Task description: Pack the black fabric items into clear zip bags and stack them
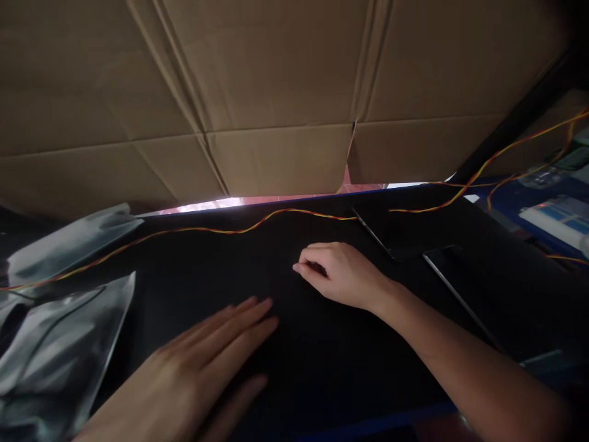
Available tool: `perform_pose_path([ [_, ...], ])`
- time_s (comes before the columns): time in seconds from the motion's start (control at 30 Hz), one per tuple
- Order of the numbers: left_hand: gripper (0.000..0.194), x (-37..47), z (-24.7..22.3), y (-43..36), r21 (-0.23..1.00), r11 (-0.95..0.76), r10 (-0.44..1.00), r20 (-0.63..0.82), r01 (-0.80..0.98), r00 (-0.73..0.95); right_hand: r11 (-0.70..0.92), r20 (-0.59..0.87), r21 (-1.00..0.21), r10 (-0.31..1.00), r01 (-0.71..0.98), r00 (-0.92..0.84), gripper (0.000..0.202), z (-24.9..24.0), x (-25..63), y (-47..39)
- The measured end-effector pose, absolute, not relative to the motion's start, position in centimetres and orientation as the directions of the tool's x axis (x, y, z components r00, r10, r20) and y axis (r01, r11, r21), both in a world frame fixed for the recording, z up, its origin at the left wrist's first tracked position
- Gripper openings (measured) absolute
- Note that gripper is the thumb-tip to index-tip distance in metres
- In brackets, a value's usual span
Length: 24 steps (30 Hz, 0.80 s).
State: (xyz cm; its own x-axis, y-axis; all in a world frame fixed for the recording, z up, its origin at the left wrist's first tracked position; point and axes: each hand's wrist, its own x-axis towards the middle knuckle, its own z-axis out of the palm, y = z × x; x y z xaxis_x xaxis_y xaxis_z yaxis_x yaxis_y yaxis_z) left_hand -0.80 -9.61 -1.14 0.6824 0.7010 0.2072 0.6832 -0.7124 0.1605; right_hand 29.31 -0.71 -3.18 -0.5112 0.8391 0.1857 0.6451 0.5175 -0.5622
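My left hand [193,368] is above the near part of a black tabletop [285,344], with its fingers stretched out and thumb apart. It is slightly blurred and no object shows in it. Farther forward, my right hand [340,270] is closed, its thumb and index finger bent into a loop close to the black surface. Whatever may be between those fingertips is hidden or too small to make out. Just right of this hand is a dark, flat phone-like device [384,230]. A larger tablet-like device [478,294] lies beyond my right forearm.
A twisted red and yellow wire [197,229] runs across the tabletop's far side. Two translucent plastic bags [73,242] [69,356] lie at left. Brown cardboard [276,80] stands behind the far edge. A white box [559,221] sits at far right on a blue surface.
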Motion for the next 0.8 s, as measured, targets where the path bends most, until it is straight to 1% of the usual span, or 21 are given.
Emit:
perform_pose_path([
  [0.03,0.053,0.9,-0.7,-8.2,0.159,-0.725,0.688,0.212,0.670,0.694,0.531,0.195,-0.559,0.831,0.637,-0.521,0.025,-3.1,29.3,-0.8],
  [0.07,0.049,2.5,-0.5,-6.5,0.160,-0.699,0.713,0.221,0.696,0.665,0.545,0.208,-0.552,0.823,0.632,-0.528,0.021,-3.1,29.2,-0.8],
  [0.13,0.049,4.8,-1.0,-3.0,0.180,-0.658,0.749,0.261,0.731,0.610,0.580,0.259,-0.519,0.807,0.628,-0.531,0.020,-3.1,29.2,-0.8],
  [0.2,0.053,5.8,-2.7,-0.4,0.200,-0.644,0.762,0.250,0.738,0.597,0.620,0.310,-0.464,0.783,0.633,-0.539,0.033,-3.3,29.2,-0.8],
  [0.27,0.061,5.7,-4.7,0.7,0.200,-0.640,0.768,0.196,0.742,0.610,0.639,0.297,-0.404,0.768,0.654,-0.567,0.056,-3.9,29.3,-0.6],
  [0.33,0.068,5.2,-6.4,0.8,0.178,-0.649,0.761,0.139,0.740,0.634,0.626,0.195,-0.364,0.775,0.689,-0.601,0.075,-5.0,29.4,-0.5],
  [0.4,0.071,4.7,-7.2,0.4,0.151,-0.662,0.750,0.113,0.734,0.652,0.607,0.087,-0.339,0.781,0.719,-0.618,0.084,-6.0,29.5,-0.4],
  [0.47,0.072,4.5,-7.3,0.3,0.146,-0.666,0.746,0.111,0.731,0.657,0.594,0.038,-0.338,0.784,0.730,-0.620,0.085,-6.8,29.5,-0.2],
  [0.63,0.072,4.6,-7.1,0.5,0.203,-0.653,0.756,0.105,0.730,0.646,0.579,0.040,-0.357,0.794,0.733,-0.607,0.082,-7.1,29.5,-0.1],
  [0.8,0.073,4.5,-7.1,0.5,0.210,-0.641,0.764,0.092,0.738,0.638,0.578,0.036,-0.365,0.792,0.729,-0.610,0.082,-6.9,29.5,-0.1],
])
